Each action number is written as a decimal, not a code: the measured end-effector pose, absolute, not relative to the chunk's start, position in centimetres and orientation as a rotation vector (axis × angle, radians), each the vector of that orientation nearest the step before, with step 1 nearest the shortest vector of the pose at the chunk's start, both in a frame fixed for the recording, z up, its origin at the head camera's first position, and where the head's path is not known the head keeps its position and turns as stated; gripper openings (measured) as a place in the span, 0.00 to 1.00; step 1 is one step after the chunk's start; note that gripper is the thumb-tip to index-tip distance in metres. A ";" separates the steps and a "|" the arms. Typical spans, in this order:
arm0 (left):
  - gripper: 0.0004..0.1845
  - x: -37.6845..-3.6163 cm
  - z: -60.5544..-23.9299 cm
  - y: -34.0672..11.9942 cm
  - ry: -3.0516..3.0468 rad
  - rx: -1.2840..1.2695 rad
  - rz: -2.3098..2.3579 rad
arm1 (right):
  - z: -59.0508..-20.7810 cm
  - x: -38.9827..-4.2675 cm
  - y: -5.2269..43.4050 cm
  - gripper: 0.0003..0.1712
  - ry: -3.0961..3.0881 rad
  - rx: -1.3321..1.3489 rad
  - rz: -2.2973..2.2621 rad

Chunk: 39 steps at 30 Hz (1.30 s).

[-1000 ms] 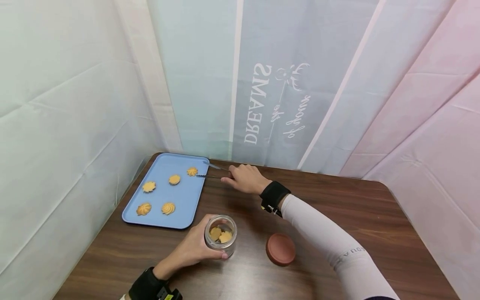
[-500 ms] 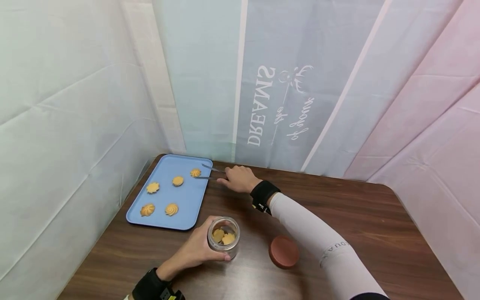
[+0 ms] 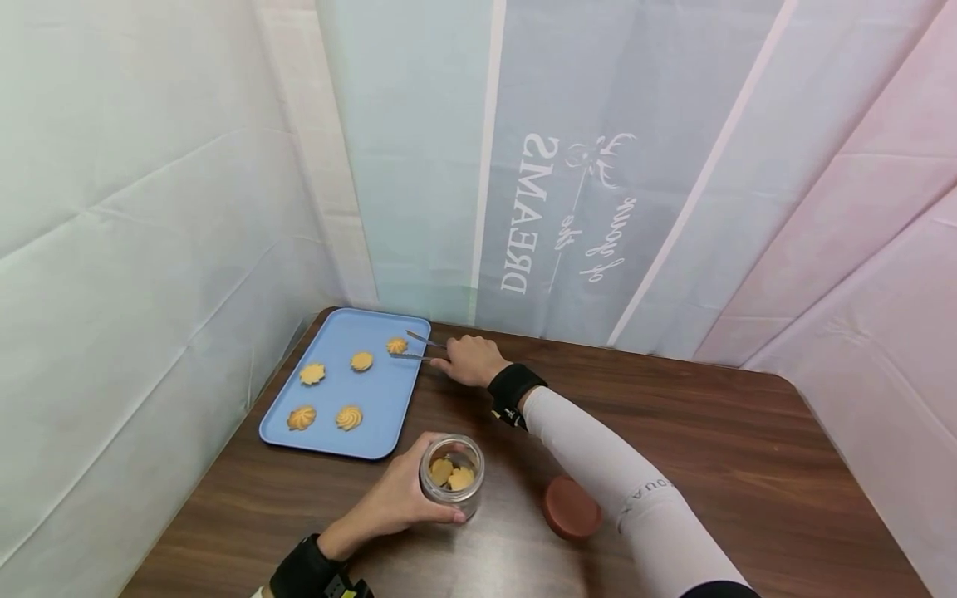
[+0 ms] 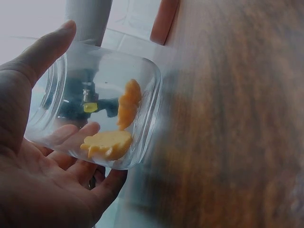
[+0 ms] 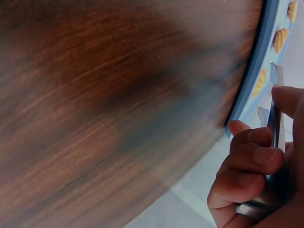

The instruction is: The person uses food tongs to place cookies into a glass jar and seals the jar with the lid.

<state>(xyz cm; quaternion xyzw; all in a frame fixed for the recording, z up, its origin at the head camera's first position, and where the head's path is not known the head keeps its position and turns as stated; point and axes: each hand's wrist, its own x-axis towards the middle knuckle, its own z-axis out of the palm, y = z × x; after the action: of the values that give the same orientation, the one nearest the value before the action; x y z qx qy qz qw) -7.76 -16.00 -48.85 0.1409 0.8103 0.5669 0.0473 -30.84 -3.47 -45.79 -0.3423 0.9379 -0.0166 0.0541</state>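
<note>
My left hand (image 3: 399, 503) grips a small clear glass jar (image 3: 452, 477) that stands on the brown table; two cookies (image 4: 118, 123) lie inside the jar (image 4: 99, 104), and my left hand's fingers (image 4: 28, 156) wrap its wall. My right hand (image 3: 467, 361) holds metal tongs (image 3: 419, 348) at the blue tray's (image 3: 389, 407) right edge. The tongs' tips are spread on either side of the nearest cookie (image 3: 397, 345) on the tray. In the right wrist view my fingers (image 5: 251, 164) curl round the tongs (image 5: 275, 109) beside the tray rim (image 5: 251, 85).
Several swirl cookies (image 3: 329, 390) lie spread on the tray. A round brown lid (image 3: 571, 508) lies on the table right of the jar, under my right forearm. Cloth walls close in at the left and back. The table's right half is bare wood.
My right hand with the tongs has edged a little toward the tray's cookie. The left hand keeps holding the jar. The head view has shifted slightly.
</note>
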 end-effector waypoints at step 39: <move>0.47 -7.9 -48.9 -15.9 2.478 0.414 1.720 | -47.0 -31.3 -6.5 0.26 2.823 -0.955 -0.094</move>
<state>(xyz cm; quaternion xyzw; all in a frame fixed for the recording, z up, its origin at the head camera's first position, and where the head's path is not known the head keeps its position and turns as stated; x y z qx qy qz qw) -7.95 -15.92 -48.89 0.1359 0.8129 0.5642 0.0486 -31.33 -6.48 -46.97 -0.3192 0.9438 -0.0314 0.0800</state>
